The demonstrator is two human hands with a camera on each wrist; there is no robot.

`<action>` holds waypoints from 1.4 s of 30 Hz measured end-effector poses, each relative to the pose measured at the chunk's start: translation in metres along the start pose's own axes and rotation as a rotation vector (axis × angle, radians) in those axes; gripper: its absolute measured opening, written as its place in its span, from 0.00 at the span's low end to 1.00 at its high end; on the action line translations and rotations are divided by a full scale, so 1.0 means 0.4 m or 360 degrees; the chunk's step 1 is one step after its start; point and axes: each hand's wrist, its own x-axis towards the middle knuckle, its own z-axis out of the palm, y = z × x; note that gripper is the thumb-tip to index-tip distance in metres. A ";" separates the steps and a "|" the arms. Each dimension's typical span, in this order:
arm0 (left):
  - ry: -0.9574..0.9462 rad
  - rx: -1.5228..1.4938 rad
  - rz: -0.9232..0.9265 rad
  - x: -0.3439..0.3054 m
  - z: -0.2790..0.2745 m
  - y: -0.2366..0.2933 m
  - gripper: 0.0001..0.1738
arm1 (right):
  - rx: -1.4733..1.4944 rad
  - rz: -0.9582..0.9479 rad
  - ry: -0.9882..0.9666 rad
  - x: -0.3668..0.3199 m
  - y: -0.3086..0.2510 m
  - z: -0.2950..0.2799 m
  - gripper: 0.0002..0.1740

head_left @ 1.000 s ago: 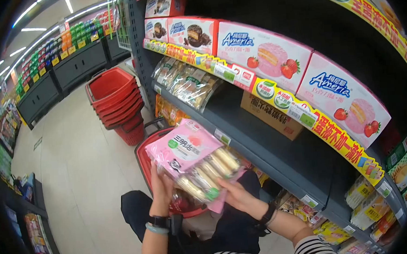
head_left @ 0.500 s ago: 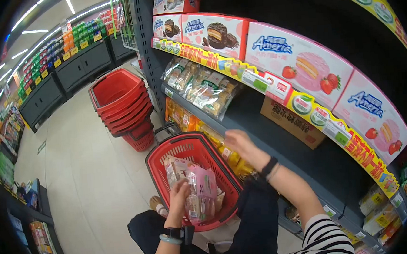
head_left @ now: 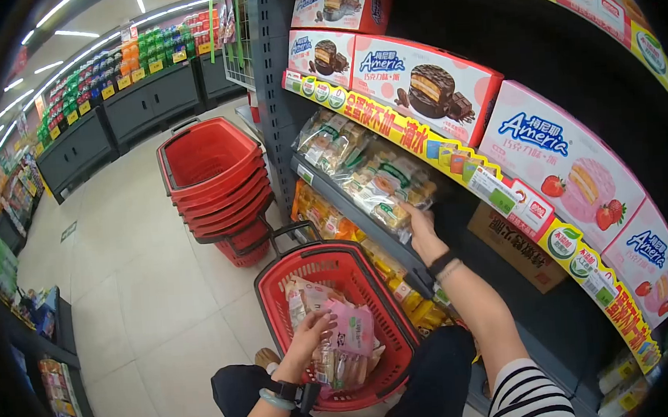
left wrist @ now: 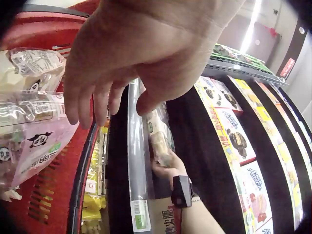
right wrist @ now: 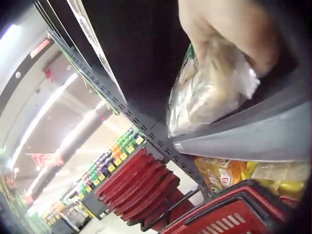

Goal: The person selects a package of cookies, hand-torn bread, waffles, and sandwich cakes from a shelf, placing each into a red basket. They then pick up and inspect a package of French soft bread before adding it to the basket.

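Observation:
On the grey shelf lie clear plastic packs of bread; my right hand (head_left: pixel 425 237) grips the end of the nearest pack (head_left: pixel 382 186). The right wrist view shows the fingers of my right hand (right wrist: pixel 234 29) curled round the crinkled end of this pack (right wrist: pixel 207 97). My left hand (head_left: pixel 312 332) is over the red basket (head_left: pixel 386 312), beside a pink pack (head_left: pixel 351 326) lying in it. In the left wrist view my left hand (left wrist: pixel 141 53) has loosely bent fingers with nothing held, and the pink pack (left wrist: pixel 41 141) is below and left of it.
Stacked red baskets (head_left: pixel 213 170) stand on the floor behind the basket. Boxes of cakes (head_left: pixel 426 84) line the shelf above. A brown carton (head_left: pixel 516 247) sits deeper on the lower shelf, and yellow packs (head_left: pixel 412 295) are beneath it.
The pink pack went from both hands down into the basket. My right hand moved up to the shelf and took hold of a bread pack. My left hand stayed over the basket.

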 end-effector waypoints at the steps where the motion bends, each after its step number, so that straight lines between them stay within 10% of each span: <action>1: -0.0010 -0.0005 -0.0001 0.014 0.004 0.020 0.23 | -0.0006 -0.0005 0.0008 -0.017 -0.008 -0.011 0.23; 3: -0.0024 -0.0130 0.0029 0.019 0.014 0.052 0.23 | 0.0659 0.0231 -0.0447 -0.080 0.019 -0.064 0.23; 10: -0.0172 -0.1113 0.0770 0.019 0.035 0.167 0.31 | 0.0531 0.0811 -0.0875 -0.451 0.061 -0.137 0.25; 13: 0.0243 -0.0617 0.0945 0.074 -0.021 0.142 0.26 | 0.0575 0.1171 -0.0966 -0.499 0.162 -0.151 0.28; 19: 0.0147 -0.0662 0.0128 0.128 -0.099 0.083 0.24 | -0.0060 0.1846 -0.1550 -0.506 0.245 -0.170 0.32; 23: 0.0096 -0.0326 0.0185 0.144 -0.070 0.120 0.27 | -0.0408 0.1150 -0.1751 -0.436 0.125 -0.093 0.25; 31: 0.0280 0.1589 0.0717 0.320 -0.096 0.026 0.43 | -0.0298 0.0074 -0.0716 0.048 -0.006 0.266 0.16; 35: 0.0170 0.1277 0.0852 0.289 -0.048 0.043 0.42 | -0.0558 0.0044 -0.0137 0.284 0.014 0.413 0.28; 42: 0.0216 0.1000 0.0773 0.328 -0.056 0.111 0.37 | -0.0387 -0.0129 -0.0029 0.348 0.094 0.536 0.34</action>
